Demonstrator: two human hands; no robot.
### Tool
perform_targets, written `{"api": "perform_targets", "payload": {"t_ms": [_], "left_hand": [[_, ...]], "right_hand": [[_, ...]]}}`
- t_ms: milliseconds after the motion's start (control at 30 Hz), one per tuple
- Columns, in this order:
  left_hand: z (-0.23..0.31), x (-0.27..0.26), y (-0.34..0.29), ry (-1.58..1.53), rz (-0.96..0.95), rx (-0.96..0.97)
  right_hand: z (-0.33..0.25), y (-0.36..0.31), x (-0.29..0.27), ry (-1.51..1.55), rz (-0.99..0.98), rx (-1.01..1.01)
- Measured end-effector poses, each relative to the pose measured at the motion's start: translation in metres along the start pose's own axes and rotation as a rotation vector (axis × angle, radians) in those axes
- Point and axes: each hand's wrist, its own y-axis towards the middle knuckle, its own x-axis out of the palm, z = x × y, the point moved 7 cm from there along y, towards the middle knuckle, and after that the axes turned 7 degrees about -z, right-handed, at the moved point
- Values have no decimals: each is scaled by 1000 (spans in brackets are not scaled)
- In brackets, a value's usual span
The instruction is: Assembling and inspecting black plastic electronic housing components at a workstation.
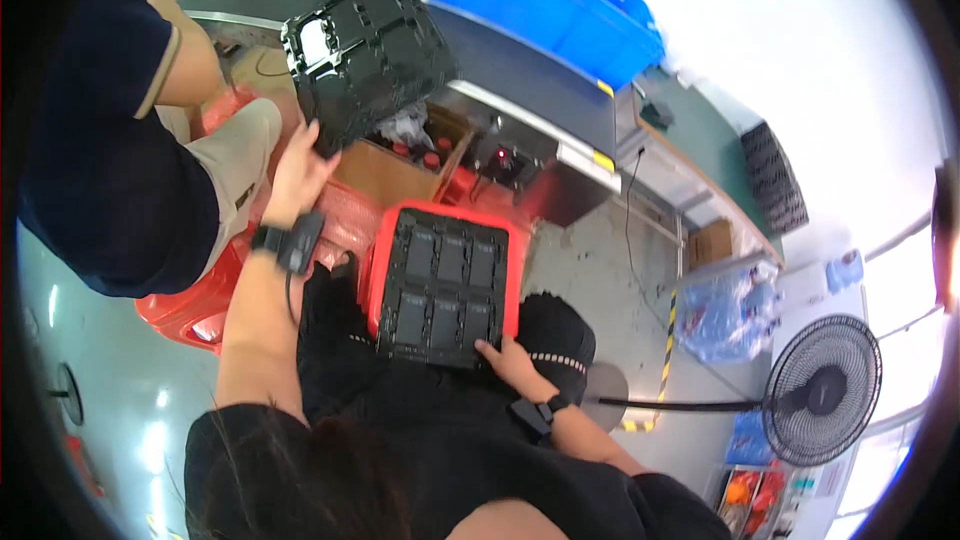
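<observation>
My left hand (300, 170) grips the near corner of a glossy black molded plastic tray (385, 60), which is tilted up at the front left above a cardboard box. Light glares off one of its pockets. In front of my lap, a second black tray (447, 280) lies in a red plastic holder (512, 280); it has rows of flat dark rectangular pieces in its pockets. My right hand (512, 365) holds that tray's near right corner, thumb on top and the other fingers partly hidden.
A co-worker (110, 150) sits close on my left. Ahead stand a dark workbench (540, 70) with a blue bin (550, 5), and a cardboard box (400, 175) holding red-capped bottles. To the right are a black fan (822, 390), a green-topped table (715, 140) and wrapped water bottles (725, 305).
</observation>
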Motion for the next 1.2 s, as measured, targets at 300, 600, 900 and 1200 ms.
{"api": "perform_targets", "payload": {"t_ms": [300,600,900,1200], "left_hand": [[-112,-7,-215,739,51,-358],[-156,5,-209,1524,-11,-484],[-162,-13,-197,1623,-23,-581],[-158,-11,-198,1539,-160,-424]], "right_hand": [[21,14,17,906,-51,4],[38,25,10,199,178,-160],[28,10,14,328,105,-49],[21,21,21,417,-180,-60]]}}
